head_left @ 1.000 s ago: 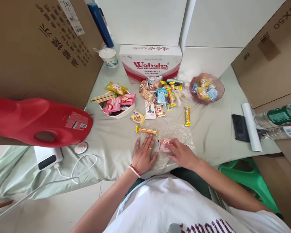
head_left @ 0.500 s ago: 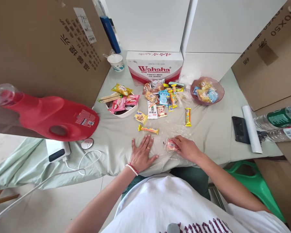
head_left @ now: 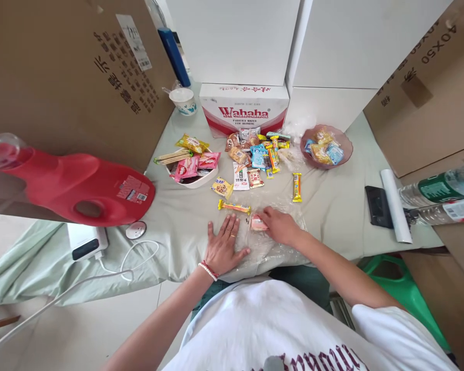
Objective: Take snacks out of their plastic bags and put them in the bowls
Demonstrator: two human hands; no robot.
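Observation:
My left hand (head_left: pixel 222 247) lies flat with its fingers spread, on the edge of a clear plastic sheet (head_left: pixel 268 252) over the cloth. My right hand (head_left: pixel 280 225) is closed on a pink-wrapped snack packet (head_left: pixel 258 222), low over the plastic; the hand partly hides the packet. Tiny dark bits lie just left of it. Above my left hand is a yellow-and-orange snack bar (head_left: pixel 234 207), and a yellow cookie packet (head_left: pixel 221 187) rests behind that. Another yellow snack bar (head_left: pixel 297 187) stands apart, beyond my right hand.
Mixed snacks (head_left: pixel 259 154) lie before a Wahaha carton (head_left: pixel 245 111). A white bowl (head_left: pixel 203 180) of packets stands left, a pink bowl (head_left: pixel 327 164) right. A red jug (head_left: pixel 88 185), a power bank (head_left: pixel 85 242), a phone (head_left: pixel 378 206) and plastic bottles (head_left: pixel 444 186) flank the table.
My right hand has moved left with the pink packet, closer to my left hand. My left hand stays flat in about the same place. The whole view has shifted slightly.

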